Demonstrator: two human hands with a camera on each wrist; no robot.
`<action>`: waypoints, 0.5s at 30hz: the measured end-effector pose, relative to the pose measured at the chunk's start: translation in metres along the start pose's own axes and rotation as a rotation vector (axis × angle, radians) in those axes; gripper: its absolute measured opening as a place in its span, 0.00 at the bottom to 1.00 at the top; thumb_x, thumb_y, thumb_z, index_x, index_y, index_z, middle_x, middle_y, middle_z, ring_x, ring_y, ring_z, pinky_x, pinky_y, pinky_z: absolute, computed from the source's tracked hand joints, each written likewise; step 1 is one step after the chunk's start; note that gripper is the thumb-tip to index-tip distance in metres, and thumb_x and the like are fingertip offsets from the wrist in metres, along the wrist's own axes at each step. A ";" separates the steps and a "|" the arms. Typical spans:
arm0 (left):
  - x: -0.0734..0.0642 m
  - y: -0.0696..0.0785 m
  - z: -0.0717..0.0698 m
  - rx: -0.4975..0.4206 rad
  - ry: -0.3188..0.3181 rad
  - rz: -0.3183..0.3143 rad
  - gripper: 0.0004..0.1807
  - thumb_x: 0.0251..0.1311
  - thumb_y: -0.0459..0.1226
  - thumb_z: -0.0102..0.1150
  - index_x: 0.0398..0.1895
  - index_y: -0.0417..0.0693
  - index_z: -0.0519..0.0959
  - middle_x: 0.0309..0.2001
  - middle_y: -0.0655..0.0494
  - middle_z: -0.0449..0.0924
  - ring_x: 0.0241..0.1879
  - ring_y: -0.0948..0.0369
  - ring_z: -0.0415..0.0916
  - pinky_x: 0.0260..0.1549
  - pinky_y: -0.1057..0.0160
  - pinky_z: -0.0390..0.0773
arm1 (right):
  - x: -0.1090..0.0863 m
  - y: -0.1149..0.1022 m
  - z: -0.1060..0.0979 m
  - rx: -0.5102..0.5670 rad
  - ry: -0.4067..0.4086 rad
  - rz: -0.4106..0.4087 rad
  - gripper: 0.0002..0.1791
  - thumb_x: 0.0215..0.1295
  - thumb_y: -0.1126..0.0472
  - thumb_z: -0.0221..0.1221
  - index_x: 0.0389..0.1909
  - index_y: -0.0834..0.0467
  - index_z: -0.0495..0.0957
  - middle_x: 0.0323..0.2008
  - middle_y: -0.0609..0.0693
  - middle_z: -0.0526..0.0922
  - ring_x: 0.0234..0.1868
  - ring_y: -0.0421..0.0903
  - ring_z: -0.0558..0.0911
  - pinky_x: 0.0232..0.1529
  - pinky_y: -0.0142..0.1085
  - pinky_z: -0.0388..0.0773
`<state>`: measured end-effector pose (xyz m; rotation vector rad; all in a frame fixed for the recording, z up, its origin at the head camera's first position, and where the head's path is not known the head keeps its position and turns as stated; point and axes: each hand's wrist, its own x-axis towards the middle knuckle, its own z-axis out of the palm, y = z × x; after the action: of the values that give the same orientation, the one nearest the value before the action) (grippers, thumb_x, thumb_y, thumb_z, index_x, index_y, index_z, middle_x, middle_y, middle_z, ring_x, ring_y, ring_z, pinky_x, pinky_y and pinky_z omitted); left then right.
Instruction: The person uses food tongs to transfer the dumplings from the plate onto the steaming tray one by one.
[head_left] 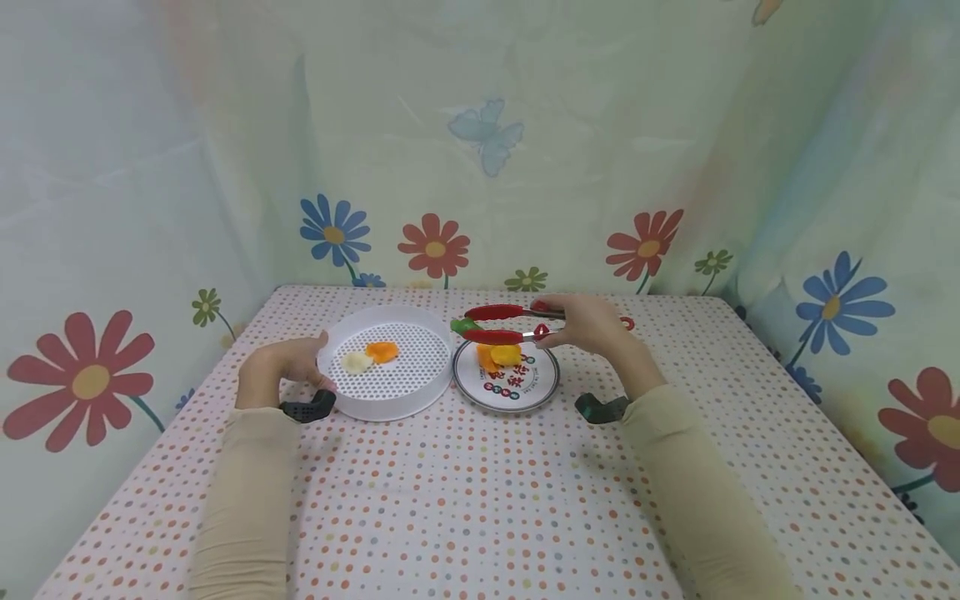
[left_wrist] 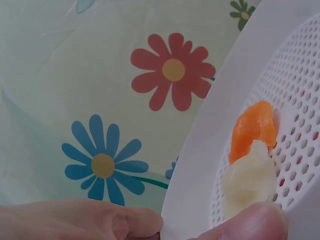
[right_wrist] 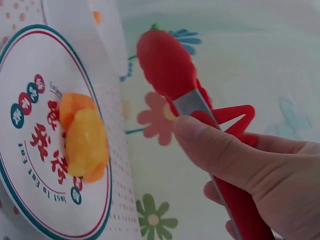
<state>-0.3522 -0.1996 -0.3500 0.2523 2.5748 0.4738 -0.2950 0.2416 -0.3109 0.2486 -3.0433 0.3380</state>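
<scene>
My left hand (head_left: pixel 294 361) grips the near left rim of a round white steamer tray (head_left: pixel 393 407) with a perforated bottom. On that bottom lie a cream-white dumpling (left_wrist: pixel 250 179) and an orange dumpling (left_wrist: pixel 254 131), side by side. With its thumb on one arm, my right hand (head_left: pixel 588 327) holds red-tipped tongs (right_wrist: pixel 167 65) over the plate. A green piece (head_left: pixel 463 326) sits between the tong tips, near the tray's right rim; in the right wrist view the tips nearly hide it. Below, yellow (right_wrist: pixel 86 142) and orange (right_wrist: pixel 75 107) dumplings rest on the printed plate (head_left: pixel 542 388).
The plate stands right against the tray's right side. Both are on a table with a dotted cloth (head_left: pixel 450 500). A flowered curtain (head_left: pixel 570 150) hangs behind the table and along its sides.
</scene>
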 end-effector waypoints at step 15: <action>0.000 0.000 0.000 -0.010 0.001 -0.020 0.69 0.37 0.53 0.74 0.75 0.39 0.37 0.74 0.33 0.39 0.72 0.36 0.37 0.68 0.36 0.44 | 0.038 -0.069 0.025 -0.158 -0.002 -0.105 0.40 0.46 0.43 0.71 0.64 0.44 0.71 0.58 0.49 0.79 0.47 0.50 0.79 0.41 0.38 0.78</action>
<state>-0.3526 -0.1999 -0.3503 0.2223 2.5726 0.4794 -0.3222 0.1635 -0.3169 0.3970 -3.0229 0.0892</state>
